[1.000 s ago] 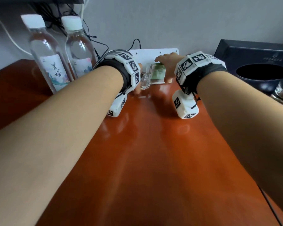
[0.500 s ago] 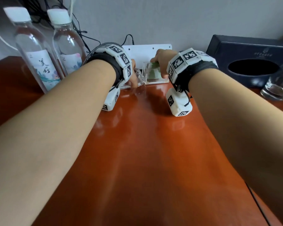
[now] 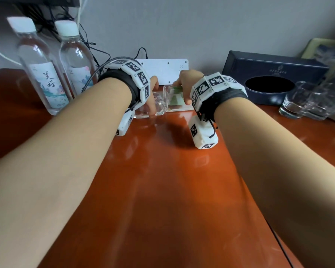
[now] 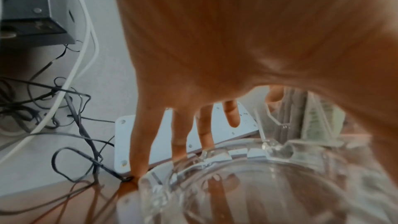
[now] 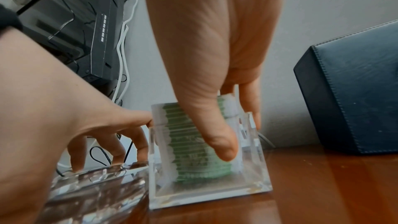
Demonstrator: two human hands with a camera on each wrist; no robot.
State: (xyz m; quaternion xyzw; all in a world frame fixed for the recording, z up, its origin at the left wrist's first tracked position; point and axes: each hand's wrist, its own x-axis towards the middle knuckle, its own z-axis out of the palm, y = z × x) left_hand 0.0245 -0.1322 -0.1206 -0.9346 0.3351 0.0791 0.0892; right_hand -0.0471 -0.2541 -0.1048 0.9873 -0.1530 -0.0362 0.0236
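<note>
A clear acrylic box (image 3: pixel 182 108) holding a stack of green packets (image 3: pixel 175 97) stands at the back of the red-brown table, against the wall. My right hand (image 3: pixel 186 84) grips it from above. The thumb (image 5: pixel 219 142) presses the front of the green packets (image 5: pixel 189 156) and the other fingers reach down behind the box (image 5: pixel 211 190). Touching the box's left side is a heavy glass ashtray (image 3: pixel 160 108). My left hand (image 3: pixel 153 93) spans the ashtray (image 4: pixel 247 185), with fingers down its far rim and the thumb at its near side.
Two water bottles (image 3: pixel 41 74) (image 3: pixel 75 68) stand at the back left. A white plate (image 3: pixel 166 70) leans on the wall behind the box, beside tangled cables (image 4: pixel 64 108). At the right are a dark blue tissue box (image 3: pixel 269 84) and drinking glasses (image 3: pixel 306 101).
Both hands have dropped a little lower. The left thumb now reaches the ashtray's near side. The right thumb has slid down the green packets. The box and ashtray stay where they were.
</note>
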